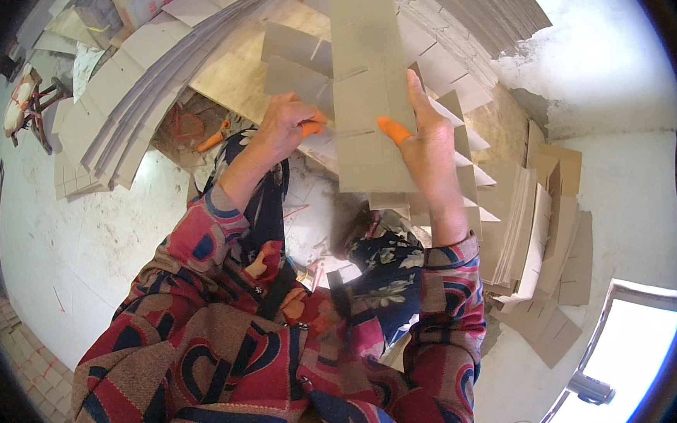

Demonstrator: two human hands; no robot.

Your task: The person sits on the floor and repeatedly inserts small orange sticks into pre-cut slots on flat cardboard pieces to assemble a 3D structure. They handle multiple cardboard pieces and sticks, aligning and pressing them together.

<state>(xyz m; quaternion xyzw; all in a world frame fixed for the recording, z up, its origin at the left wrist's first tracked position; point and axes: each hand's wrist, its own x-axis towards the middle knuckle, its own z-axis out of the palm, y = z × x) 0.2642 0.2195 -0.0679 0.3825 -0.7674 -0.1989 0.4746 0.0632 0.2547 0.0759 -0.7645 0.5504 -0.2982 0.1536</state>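
A long grey cardboard strip [370, 93] with slots cut in from its side stands upright before me. My right hand [427, 144] grips its right edge, with an orange cover on the thumb lying against the face. Several cardboard cross pieces [467, 157] fan out behind that hand. Left of the strip, two more cardboard pieces [295, 76] stick out. Just below them my left hand [287, 128] is closed, its thumb also in an orange cover and pointing at the strip. What its fingers pinch is hidden.
Stacked slotted cardboard sheets [133, 80] lie at the far left, with another stack [489, 8] at the far right. More cardboard sheets [522, 231] lean beside my right arm. A wooden board [237, 66] lies beyond my hands. A small stool [30, 110] stands far left.
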